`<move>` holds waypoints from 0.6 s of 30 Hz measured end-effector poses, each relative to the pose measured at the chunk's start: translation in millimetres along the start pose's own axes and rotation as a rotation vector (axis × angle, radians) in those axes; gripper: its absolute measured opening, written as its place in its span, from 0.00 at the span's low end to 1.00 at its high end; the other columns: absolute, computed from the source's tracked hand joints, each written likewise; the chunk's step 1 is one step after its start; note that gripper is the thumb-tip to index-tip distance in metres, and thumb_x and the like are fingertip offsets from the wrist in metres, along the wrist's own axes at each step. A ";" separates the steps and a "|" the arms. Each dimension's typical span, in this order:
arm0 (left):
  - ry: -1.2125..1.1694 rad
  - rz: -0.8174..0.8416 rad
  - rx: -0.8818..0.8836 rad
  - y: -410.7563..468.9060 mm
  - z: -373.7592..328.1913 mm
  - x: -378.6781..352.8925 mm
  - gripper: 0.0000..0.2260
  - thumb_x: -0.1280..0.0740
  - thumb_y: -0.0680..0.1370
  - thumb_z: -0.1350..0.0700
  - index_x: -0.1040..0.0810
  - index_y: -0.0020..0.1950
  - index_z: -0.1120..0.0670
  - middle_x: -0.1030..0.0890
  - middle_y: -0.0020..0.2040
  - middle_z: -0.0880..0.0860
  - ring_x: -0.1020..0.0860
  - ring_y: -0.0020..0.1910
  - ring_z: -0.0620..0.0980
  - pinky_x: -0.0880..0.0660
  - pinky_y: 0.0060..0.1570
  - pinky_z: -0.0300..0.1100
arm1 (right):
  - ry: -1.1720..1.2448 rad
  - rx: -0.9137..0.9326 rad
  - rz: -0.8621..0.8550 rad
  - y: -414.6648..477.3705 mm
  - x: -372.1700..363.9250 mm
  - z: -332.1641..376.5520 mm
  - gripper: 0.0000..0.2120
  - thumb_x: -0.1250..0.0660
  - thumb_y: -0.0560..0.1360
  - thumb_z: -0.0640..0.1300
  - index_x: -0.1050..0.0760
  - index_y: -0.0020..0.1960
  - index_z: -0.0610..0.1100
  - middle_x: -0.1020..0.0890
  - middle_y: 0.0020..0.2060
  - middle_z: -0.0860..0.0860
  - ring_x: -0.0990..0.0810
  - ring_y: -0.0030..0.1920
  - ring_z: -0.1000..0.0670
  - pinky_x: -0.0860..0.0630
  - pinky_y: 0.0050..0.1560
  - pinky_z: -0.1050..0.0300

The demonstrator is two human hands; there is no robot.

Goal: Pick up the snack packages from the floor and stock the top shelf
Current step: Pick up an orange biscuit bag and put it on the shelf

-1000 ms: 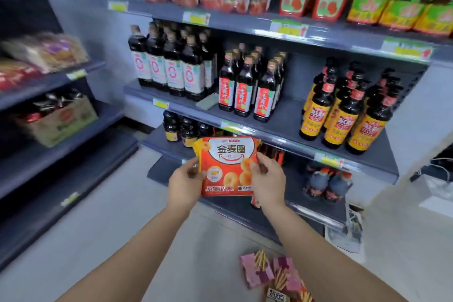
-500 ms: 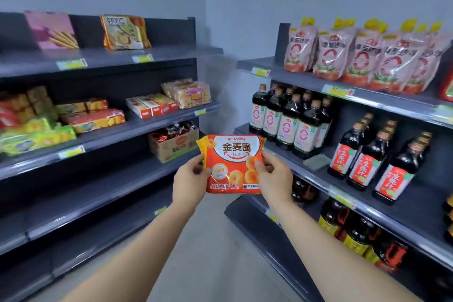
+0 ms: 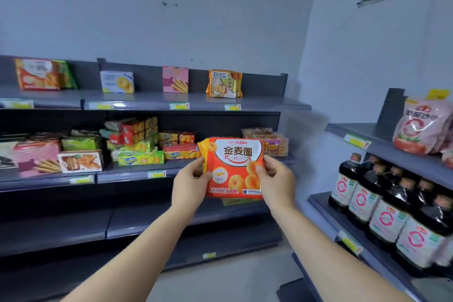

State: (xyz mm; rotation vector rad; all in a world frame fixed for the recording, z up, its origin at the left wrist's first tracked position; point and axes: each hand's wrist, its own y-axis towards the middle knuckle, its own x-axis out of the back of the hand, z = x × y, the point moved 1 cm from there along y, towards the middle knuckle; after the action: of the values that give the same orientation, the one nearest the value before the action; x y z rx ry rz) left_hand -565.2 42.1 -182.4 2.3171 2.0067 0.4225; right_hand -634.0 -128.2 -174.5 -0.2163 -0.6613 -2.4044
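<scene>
Grey shop shelves are lining a pale wall, and the top shelf is being occupied by a few snack boxes. An orange snack package is being held upright before the middle shelf, below the top one. It is being gripped at both side edges by the left hand and right hand, with fingers curled round it.
</scene>
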 end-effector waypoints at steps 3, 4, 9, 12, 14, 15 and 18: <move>0.013 -0.088 -0.011 13.9 -4.0 24.0 0.19 0.34 0.79 0.56 0.28 0.70 0.50 0.21 0.53 0.50 0.21 0.47 0.47 0.25 0.38 0.37 | 0.018 0.043 0.054 13.4 -28.1 19.2 0.16 0.34 0.77 0.50 0.23 0.64 0.50 0.19 0.54 0.54 0.20 0.52 0.52 0.19 0.52 0.46; 0.014 -0.111 -0.008 17.8 -5.6 32.8 0.19 0.34 0.79 0.56 0.28 0.70 0.50 0.21 0.53 0.50 0.21 0.47 0.48 0.25 0.38 0.38 | 0.028 0.056 0.075 16.4 -38.1 25.4 0.15 0.34 0.77 0.50 0.23 0.64 0.51 0.19 0.54 0.54 0.20 0.52 0.53 0.19 0.51 0.46; 0.034 -0.210 0.004 40.3 -11.2 84.9 0.19 0.34 0.79 0.55 0.29 0.70 0.48 0.22 0.52 0.49 0.20 0.49 0.50 0.19 0.46 0.51 | 0.081 0.109 0.160 22.2 -92.3 58.5 0.15 0.35 0.78 0.49 0.23 0.64 0.49 0.19 0.52 0.54 0.21 0.52 0.53 0.19 0.50 0.46; 0.036 -0.266 0.002 56.3 -7.6 117.5 0.20 0.34 0.79 0.55 0.30 0.71 0.49 0.22 0.52 0.49 0.19 0.48 0.48 0.19 0.43 0.47 | 0.108 0.141 0.192 20.9 -126.4 79.3 0.15 0.35 0.78 0.48 0.24 0.64 0.47 0.19 0.54 0.52 0.21 0.53 0.52 0.20 0.52 0.47; 0.041 -0.296 -0.007 67.7 -3.3 139.7 0.20 0.34 0.79 0.55 0.30 0.71 0.49 0.21 0.55 0.50 0.20 0.48 0.48 0.21 0.38 0.41 | 0.129 0.164 0.214 19.9 -150.5 94.0 0.15 0.35 0.78 0.48 0.24 0.64 0.47 0.20 0.54 0.52 0.22 0.54 0.51 0.20 0.53 0.47; 0.043 -0.308 -0.010 73.1 -1.8 150.9 0.20 0.35 0.79 0.55 0.31 0.71 0.50 0.21 0.55 0.51 0.20 0.49 0.48 0.22 0.36 0.39 | 0.137 0.177 0.223 20.0 -163.2 101.0 0.15 0.35 0.78 0.48 0.24 0.64 0.47 0.20 0.54 0.52 0.22 0.54 0.51 0.20 0.53 0.47; 0.035 -0.347 -0.028 93.8 2.0 188.2 0.20 0.35 0.79 0.56 0.30 0.71 0.50 0.21 0.56 0.51 0.19 0.49 0.49 0.23 0.36 0.38 | 0.158 0.203 0.238 20.9 -206.1 124.6 0.16 0.35 0.78 0.48 0.24 0.64 0.47 0.20 0.54 0.52 0.22 0.55 0.51 0.20 0.54 0.47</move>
State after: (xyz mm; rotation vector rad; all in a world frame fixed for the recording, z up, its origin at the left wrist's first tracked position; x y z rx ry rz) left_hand -451.3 211.4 -131.7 1.9011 2.3388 0.4655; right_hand -459.5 30.6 -122.1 -0.0177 -0.7550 -2.0864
